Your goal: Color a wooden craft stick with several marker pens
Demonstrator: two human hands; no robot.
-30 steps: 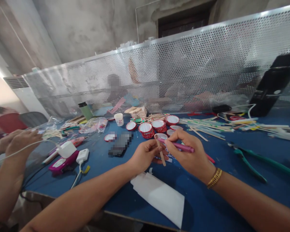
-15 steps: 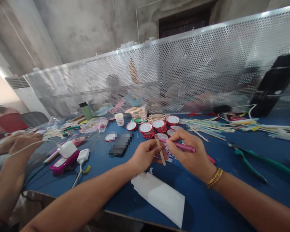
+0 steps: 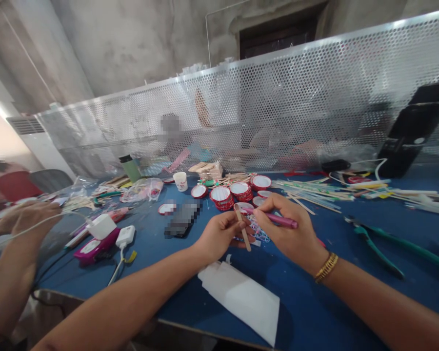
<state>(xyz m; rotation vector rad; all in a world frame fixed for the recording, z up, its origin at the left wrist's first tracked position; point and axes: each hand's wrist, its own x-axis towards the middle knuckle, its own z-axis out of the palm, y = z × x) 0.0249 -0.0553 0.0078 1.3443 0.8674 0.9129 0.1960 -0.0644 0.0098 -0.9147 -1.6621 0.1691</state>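
My left hand [image 3: 223,234] pinches a flat wooden craft stick [image 3: 243,231], held tilted over the blue table. In my right hand [image 3: 287,229] is a magenta marker [image 3: 278,219], gripped as for writing, its tip beside the upper part of the stick. Whether the tip touches the wood I cannot tell. Beneath and behind the hands lies a pile of thin pale loops [image 3: 260,231], partly hidden by my fingers. Stacks of round red-rimmed lids [image 3: 221,195] stand just beyond. A folded white paper piece [image 3: 247,300] lies in front, close to the table edge.
Green-handled pliers [image 3: 376,243] lie at right. Left of my hands are a dark phone [image 3: 183,219], a purple power strip [image 3: 97,246] with white chargers and cables, and another person's arms [image 3: 22,243]. Farther back stand a paper cup [image 3: 180,181], a green bottle [image 3: 130,169] and a perforated metal screen [image 3: 219,117].
My right hand with the marker has shifted slightly to the right. My left hand and the craft stick have hardly moved.
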